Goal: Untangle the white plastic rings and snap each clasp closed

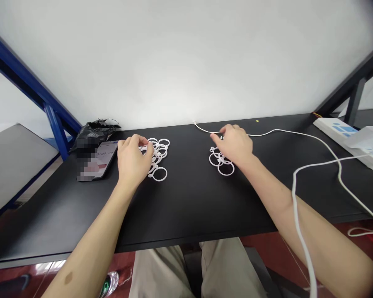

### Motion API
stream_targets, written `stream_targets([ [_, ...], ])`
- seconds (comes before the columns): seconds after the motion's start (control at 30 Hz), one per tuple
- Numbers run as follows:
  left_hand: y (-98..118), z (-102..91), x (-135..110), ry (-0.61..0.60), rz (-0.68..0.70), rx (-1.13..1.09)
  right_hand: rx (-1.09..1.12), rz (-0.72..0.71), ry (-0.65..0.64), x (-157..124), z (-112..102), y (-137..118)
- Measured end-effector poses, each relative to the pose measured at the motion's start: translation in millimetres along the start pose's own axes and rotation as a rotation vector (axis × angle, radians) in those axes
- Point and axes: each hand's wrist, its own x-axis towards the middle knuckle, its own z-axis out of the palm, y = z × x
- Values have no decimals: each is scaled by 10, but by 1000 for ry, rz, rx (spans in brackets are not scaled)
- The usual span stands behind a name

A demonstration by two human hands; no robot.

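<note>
Two loose heaps of thin white plastic rings with small tabs lie on the black tabletop. My left hand (133,159) reaches over the edge of the left heap of rings (160,154). Its thumb and forefinger come together around part of a white ring, while the other fingers are curled and partly hidden. One ring (160,174) rests at the near side of that heap. Above the far side of the right heap of rings (226,168) is my right hand (236,142), thumb apart from the bent fingers. A bit of white shows near its fingertips.
A phone (104,159) showing a timer lies left of my left hand, beside a crumpled black plastic bag (95,134). A white cable (317,138) crosses the right side and passes over my right forearm. White-and-blue boxes (338,128) sit at the far right. A pale wall (186,62) stands behind.
</note>
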Motion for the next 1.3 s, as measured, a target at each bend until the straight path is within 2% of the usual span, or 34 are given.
stream_targets([
  [0.1, -75, 35, 13, 26, 5, 92, -60, 184, -92, 147, 43, 195],
  [0.2, -55, 62, -16, 39, 67, 98, -37, 210, -177, 204, 80, 257],
  [0.27, -13, 72, -42, 38, 146, 65, -16, 201, -166, 205, 97, 240],
  [0.43, 85, 98, -101, 10, 305, -38, 40, 112, -150, 190, 156, 194],
  [0.57, 142, 97, -141, -53, 344, -111, 191, -114, -58, 208, 202, 170],
  [0.67, 206, 63, -166, -118, 304, -202, 419, -359, 53, 141, 165, 47],
  [0.77, 271, 30, -179, -281, 147, -382, 633, -456, 15, -53, 83, -158],
  [0.87, 304, 17, -179, -482, -35, -616, 771, -493, -105, -279, 34, -339],
  [0.93, 310, 15, -174, -546, -94, -723, 816, -514, -186, -383, 38, -410],
  [1.3, 335, 66, -220, -596, -125, -848, 914, -385, -462, -501, 119, -465],
])
